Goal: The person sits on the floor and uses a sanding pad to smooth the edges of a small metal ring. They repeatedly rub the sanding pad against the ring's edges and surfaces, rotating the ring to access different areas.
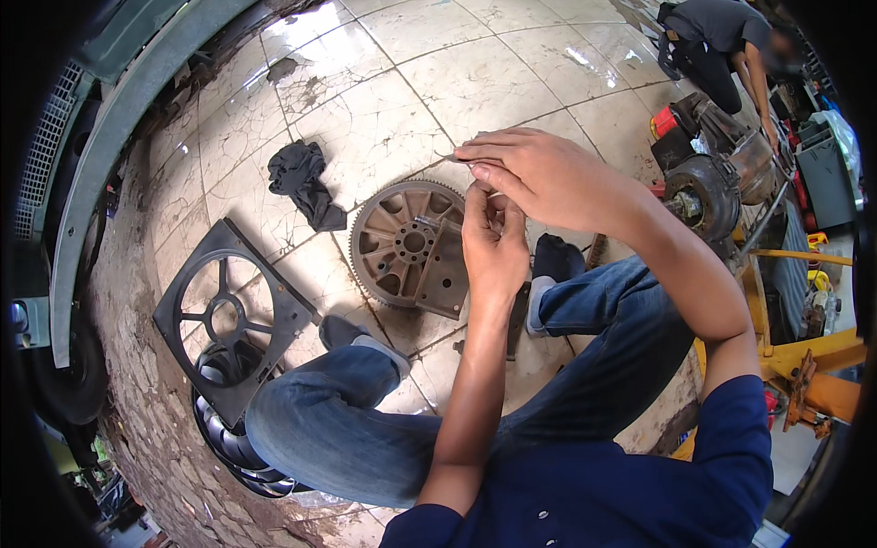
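Note:
My left hand (494, 239) is raised with its fingers curled together in a pinch. My right hand (546, 178) lies across its fingertips, thumb and fingers pressed close. A thin dark edge sticks out beyond the right fingertips; what the hands hold is mostly hidden. Below them on the floor lies a toothed flywheel (375, 262), brown and worn, with a ring of bolt holes at its centre. A flat metal plate (445, 277) with holes rests over its right side. Neither hand touches the flywheel.
A black cloth (306, 179) lies on the tiles. At left are a black fan shroud (294, 315) and fan blades (233, 446). At right stand a greasy axle-like assembly (708, 196) and yellow metal frame (827, 354). Another person (717, 41) bends down at upper right.

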`<state>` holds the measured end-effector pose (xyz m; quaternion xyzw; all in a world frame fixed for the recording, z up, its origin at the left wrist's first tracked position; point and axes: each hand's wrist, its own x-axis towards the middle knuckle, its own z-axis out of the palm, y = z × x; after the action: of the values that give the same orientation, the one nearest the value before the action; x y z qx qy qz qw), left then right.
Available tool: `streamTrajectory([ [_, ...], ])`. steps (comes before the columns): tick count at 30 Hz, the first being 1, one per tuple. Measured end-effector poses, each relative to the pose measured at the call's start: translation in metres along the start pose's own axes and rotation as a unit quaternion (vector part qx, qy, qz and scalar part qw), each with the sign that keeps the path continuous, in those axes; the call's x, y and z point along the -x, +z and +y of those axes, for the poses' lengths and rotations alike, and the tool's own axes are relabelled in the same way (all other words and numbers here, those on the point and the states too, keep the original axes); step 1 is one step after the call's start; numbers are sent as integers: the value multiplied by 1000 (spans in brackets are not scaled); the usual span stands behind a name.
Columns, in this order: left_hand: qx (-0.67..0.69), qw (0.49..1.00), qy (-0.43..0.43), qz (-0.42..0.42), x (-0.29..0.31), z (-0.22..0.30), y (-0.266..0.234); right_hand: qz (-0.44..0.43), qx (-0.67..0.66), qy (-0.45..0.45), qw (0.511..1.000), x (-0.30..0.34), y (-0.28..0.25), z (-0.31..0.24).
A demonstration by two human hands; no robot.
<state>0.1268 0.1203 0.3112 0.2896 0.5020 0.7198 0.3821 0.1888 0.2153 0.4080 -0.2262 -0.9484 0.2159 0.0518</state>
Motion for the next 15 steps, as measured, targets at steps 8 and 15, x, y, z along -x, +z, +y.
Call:
streamTrajectory([
  [8, 44, 999, -30, 7, -11, 8, -19, -63, -163, 75, 982, -1, -11, -4],
  [15, -12, 999, -22, 20, -12, 21, -26, 101, -15, -126, 987, -2, 7, 6],
])
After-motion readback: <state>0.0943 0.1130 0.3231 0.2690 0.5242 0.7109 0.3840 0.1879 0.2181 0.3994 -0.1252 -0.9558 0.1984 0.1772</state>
